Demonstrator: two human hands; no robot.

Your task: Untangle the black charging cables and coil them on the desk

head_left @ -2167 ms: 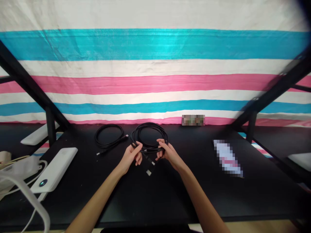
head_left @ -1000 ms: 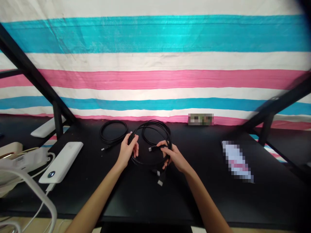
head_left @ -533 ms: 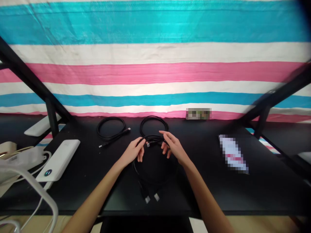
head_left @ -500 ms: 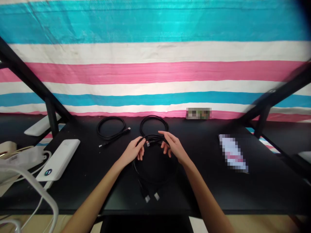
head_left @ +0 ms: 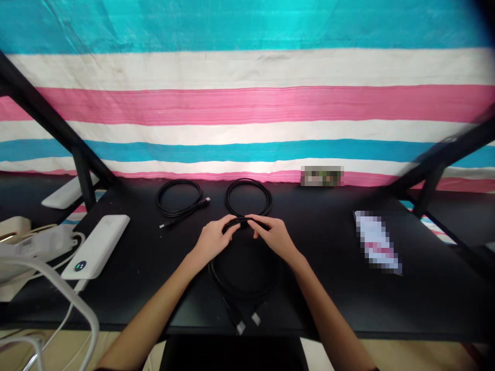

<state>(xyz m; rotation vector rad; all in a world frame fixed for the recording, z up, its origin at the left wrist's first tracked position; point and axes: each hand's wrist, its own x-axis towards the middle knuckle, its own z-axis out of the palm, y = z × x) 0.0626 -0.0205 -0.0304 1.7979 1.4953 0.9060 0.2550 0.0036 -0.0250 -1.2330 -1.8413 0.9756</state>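
Observation:
Both hands hold one coiled black cable (head_left: 243, 281) at its top, above the black table (head_left: 328, 288). My left hand (head_left: 212, 239) pinches the coil from the left, and my right hand (head_left: 270, 237) pinches it from the right, fingertips almost meeting. The loop hangs toward me between my forearms. Its two plugs (head_left: 247, 322) dangle near the table's front edge. Just beyond my hands a second black coil (head_left: 248, 198) lies flat on the table. A third black coil (head_left: 180, 198), with its plug ends trailing, lies to the left of that one.
A white power bank (head_left: 96, 246) with a lit indicator lies at the left, beside white cables (head_left: 46, 268) and a white adapter. A blurred paper (head_left: 377, 242) lies at the right. Black diagonal frame bars (head_left: 50, 121) rise on both sides before a striped cloth backdrop (head_left: 247, 103).
One coil now lies on the table behind my hands. The coil I still hold came toward me and hangs lower, and my fingers closed together on its top.

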